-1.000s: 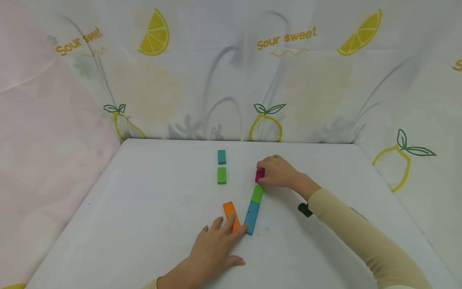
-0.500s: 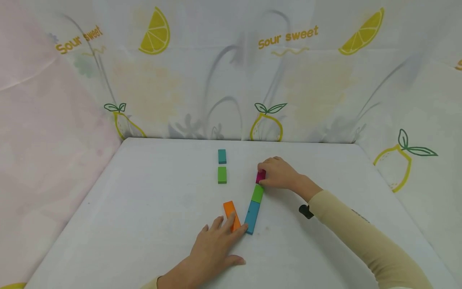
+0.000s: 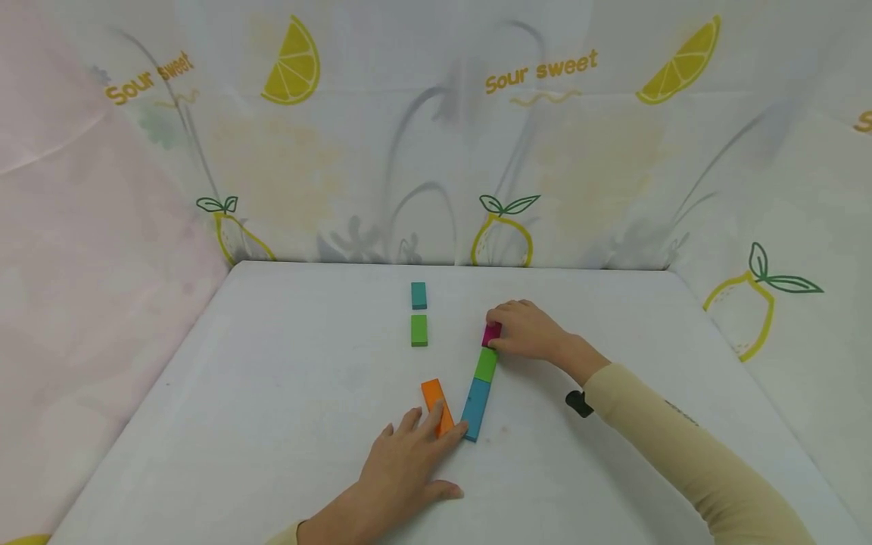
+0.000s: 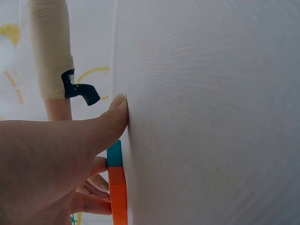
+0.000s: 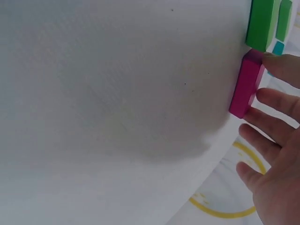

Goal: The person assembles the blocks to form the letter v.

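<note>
In the head view, my right hand [image 3: 527,331] pinches a magenta block [image 3: 491,335] between thumb and fingers. The right wrist view has that magenta block [image 5: 247,86] end to end with a green block [image 5: 260,23], close together. Below the green block [image 3: 485,365] in the head view, a longer blue block [image 3: 477,409] continues the slanting row. My left hand [image 3: 405,469] lies with fingers spread, fingertips on an orange block [image 3: 433,395] and at the near end of the blue one. In the left wrist view, the orange block [image 4: 118,194] meets the blue block [image 4: 114,153].
A separate green block [image 3: 418,331] and a small teal block [image 3: 418,296] lie in line farther back on the white table [image 3: 238,409]. A lemon-print cloth [image 3: 381,151] hangs behind the table. Something black [image 3: 579,403] sticks out at my right wrist.
My right hand has drawn the magenta block slightly toward me, closing the small gap to the green block. The left hand has stayed in place.
</note>
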Action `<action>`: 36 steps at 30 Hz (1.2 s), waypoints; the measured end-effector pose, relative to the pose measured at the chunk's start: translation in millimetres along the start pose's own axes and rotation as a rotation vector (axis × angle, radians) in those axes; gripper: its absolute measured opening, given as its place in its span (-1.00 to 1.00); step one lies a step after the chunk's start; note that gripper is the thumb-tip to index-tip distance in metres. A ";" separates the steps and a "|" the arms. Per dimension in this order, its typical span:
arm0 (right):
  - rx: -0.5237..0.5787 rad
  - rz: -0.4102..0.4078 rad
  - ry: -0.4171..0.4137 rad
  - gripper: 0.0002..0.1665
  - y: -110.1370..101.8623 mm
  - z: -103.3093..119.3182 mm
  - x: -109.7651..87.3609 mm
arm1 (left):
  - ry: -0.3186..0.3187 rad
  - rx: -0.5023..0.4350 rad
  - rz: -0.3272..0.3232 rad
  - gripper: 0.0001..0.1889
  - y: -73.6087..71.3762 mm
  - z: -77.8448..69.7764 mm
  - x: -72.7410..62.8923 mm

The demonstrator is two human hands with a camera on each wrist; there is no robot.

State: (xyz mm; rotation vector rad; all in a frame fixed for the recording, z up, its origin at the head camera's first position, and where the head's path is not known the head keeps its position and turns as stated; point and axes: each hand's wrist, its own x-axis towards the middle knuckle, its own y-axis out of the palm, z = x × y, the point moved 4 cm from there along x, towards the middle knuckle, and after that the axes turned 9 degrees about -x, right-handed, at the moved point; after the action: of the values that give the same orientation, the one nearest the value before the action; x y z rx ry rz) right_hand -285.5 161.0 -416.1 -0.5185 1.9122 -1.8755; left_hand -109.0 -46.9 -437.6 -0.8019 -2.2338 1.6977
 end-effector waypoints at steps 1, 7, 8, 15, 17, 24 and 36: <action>-0.001 0.003 0.001 -0.64 0.4 0.0 -0.5 | 0.000 0.000 0.000 -0.16 0.1 -0.1 0.0; 0.023 -0.004 -0.001 -0.69 -1.1 0.6 -4.4 | 0.002 0.013 -0.005 -0.16 0.5 -0.1 0.3; 0.030 -0.008 -0.004 -0.71 -1.3 0.5 -5.1 | 0.002 0.016 -0.005 -0.16 0.7 -0.1 0.5; 0.026 -0.034 -0.016 -0.76 1.4 -1.7 -8.3 | 0.001 0.016 0.000 -0.16 1.4 -0.2 1.0; 0.035 -0.038 -0.019 -0.76 1.0 -1.4 -9.4 | 0.001 0.018 -0.004 -0.16 1.1 -0.3 0.9; 0.049 -0.051 -0.032 -0.78 -0.6 1.1 -11.8 | 0.003 0.015 -0.011 -0.15 0.2 -0.6 0.8; 0.081 -0.072 -0.053 -0.80 -1.6 3.1 -13.8 | 0.022 0.026 -0.042 -0.15 1.8 0.4 0.9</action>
State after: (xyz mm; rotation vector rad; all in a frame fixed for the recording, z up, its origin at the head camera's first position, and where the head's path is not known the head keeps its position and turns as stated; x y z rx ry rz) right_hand -272.2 165.7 -414.1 -0.6124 1.7972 -1.9550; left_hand -109.4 -46.4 -439.6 -0.7595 -2.1941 1.6865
